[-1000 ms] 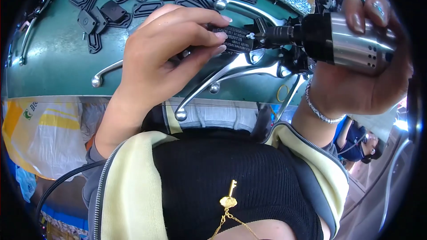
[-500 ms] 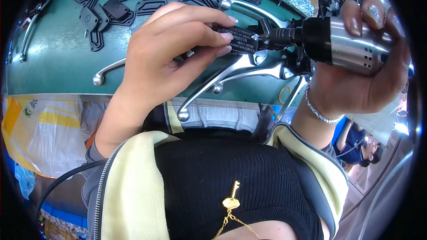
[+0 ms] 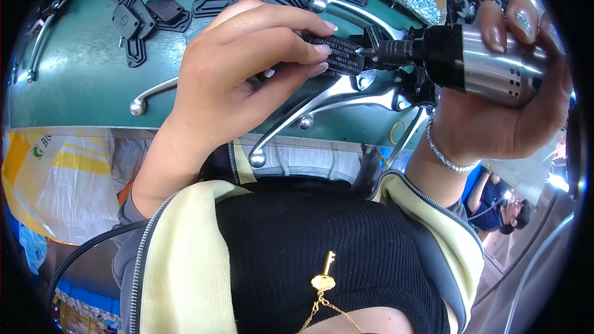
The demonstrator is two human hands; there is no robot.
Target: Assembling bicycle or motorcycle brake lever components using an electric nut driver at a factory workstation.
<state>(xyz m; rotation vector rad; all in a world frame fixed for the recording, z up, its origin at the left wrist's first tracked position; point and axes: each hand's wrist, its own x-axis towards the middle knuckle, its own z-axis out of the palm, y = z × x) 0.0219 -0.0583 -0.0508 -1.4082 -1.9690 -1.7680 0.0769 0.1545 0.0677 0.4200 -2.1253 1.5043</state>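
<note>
1. From where I stand, the green table [image 3: 74, 96] spreads out left of the power driver [image 3: 495, 65].
2. That driver, silver and black, fills the right hand [image 3: 479, 125], fingers curled round its barrel; it looks weighty and smooth, best gripped there.
3. Ball-ended silver levers [image 3: 322, 98] lie below the driver's tip, stiff-looking, probably slick.
4. Left of the driver, the left hand [image 3: 229, 74], nearly closed, pinches a black cover [image 3: 345, 55]; it seems light, rigid, best held by its edges.
5. At the driver's tip: a tiny screw [image 3: 359, 51], easily dropped.
</note>
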